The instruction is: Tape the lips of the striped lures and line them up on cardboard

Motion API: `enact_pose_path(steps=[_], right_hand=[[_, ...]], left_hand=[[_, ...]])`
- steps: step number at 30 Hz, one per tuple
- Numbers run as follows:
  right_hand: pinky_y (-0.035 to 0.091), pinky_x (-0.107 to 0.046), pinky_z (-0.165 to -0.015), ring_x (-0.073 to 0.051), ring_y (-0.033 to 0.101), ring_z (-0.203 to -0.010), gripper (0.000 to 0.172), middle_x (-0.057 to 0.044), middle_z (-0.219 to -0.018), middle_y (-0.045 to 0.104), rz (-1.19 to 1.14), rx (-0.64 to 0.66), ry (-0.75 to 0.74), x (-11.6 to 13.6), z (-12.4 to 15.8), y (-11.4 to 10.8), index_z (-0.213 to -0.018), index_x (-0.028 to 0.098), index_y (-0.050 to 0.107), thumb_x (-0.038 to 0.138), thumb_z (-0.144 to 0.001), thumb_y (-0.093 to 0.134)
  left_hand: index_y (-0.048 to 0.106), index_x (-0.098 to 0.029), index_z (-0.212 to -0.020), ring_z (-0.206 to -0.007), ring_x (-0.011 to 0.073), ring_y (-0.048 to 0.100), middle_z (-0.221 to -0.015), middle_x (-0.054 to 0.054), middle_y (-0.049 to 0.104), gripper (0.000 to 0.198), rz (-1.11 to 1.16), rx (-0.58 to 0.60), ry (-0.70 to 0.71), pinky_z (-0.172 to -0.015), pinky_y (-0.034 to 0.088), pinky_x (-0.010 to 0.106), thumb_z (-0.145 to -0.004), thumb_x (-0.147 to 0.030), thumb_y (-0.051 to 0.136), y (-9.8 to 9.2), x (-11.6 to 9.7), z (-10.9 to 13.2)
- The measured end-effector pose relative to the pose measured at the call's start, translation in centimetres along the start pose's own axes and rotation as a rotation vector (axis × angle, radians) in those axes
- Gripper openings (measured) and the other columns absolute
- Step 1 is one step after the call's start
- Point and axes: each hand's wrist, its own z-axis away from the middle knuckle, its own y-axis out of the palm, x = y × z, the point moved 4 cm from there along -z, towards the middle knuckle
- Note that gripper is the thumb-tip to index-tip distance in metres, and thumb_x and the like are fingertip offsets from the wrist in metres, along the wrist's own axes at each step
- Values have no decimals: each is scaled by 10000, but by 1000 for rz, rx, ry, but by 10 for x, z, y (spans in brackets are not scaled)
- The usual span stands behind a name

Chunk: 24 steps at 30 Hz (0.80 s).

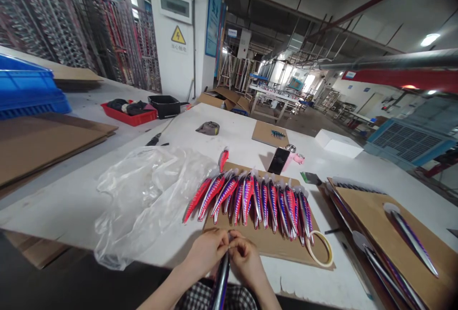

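At the table's front edge my two hands meet around a long purple-and-silver fishing lure (221, 282). My left hand (209, 250) and my right hand (246, 256) both pinch its upper end with the fingertips, and the fingers hide what lies between them. The lure's body hangs down toward my lap. Just beyond the hands, a row of several red, purple and silver lures (246, 198) lies side by side on a cardboard sheet (265, 245). One more red lure (223, 159) lies behind the row. A roll of tape (329, 250) rests at the sheet's right corner.
Crumpled clear plastic (143, 195) spreads at left. Cardboard stacked with lures (372, 200) stands at right. Farther back are a phone (279, 160) on a pink stand, a grey cloth item (209, 128), a red tray (130, 115), a black bin (163, 106) and blue crates (28, 86).
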Motion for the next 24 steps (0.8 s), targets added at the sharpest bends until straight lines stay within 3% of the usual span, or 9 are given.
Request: enact_pose_path(steps=[4, 9, 11, 15, 20, 24], right_hand=[[428, -322, -875, -242, 591, -1089, 173, -93, -906, 713, 26, -52, 1, -2, 1, 1, -640, 195, 662, 90, -708, 543], [454, -263, -730, -200, 631, -830, 142, -60, -879, 680, 27, -54, -40, 5, 3, 2, -626, 200, 637, 148, -723, 545], [450, -252, -704, -190, 617, -782, 145, -52, -854, 664, 30, -57, -49, 7, 3, 2, -618, 199, 628, 178, -738, 549], [447, -251, -722, -192, 607, -779, 173, -48, -813, 650, 35, -65, -54, 6, 4, 2, -607, 200, 621, 219, -764, 550], [457, -256, -737, -199, 628, -818, 148, -56, -852, 680, 40, -82, -47, 6, 5, 3, -627, 203, 638, 180, -740, 546], [466, -257, -731, -202, 639, -851, 167, -57, -858, 693, 56, -103, -44, 5, 4, 4, -613, 208, 637, 130, -704, 520]], left_hand=[[599, -223, -752, -740, 144, 594, -732, -42, 612, 173, 59, -13, 39, -660, 401, 195, -729, -78, 505, 2, 7, 1], [579, -221, -844, -802, 130, 598, -961, 1, 567, 179, 126, -128, 39, -728, 435, 218, -794, -95, 462, 10, 16, 3], [571, -212, -812, -785, 144, 595, -957, 13, 544, 135, 137, -173, 17, -727, 443, 246, -818, -131, 464, 13, 18, 5], [600, -208, -754, -831, 183, 595, -890, 25, 563, 185, 169, -184, 24, -766, 457, 288, -857, -176, 449, 18, 17, 10], [632, -257, -1000, -993, 190, 567, -1004, 21, 587, 292, 226, -163, 81, -901, 439, 300, -810, -107, 469, 17, 16, 11], [622, -222, -855, -871, 180, 593, -930, 27, 567, 202, 255, -177, 70, -817, 475, 291, -805, -112, 460, 17, 20, 10]])
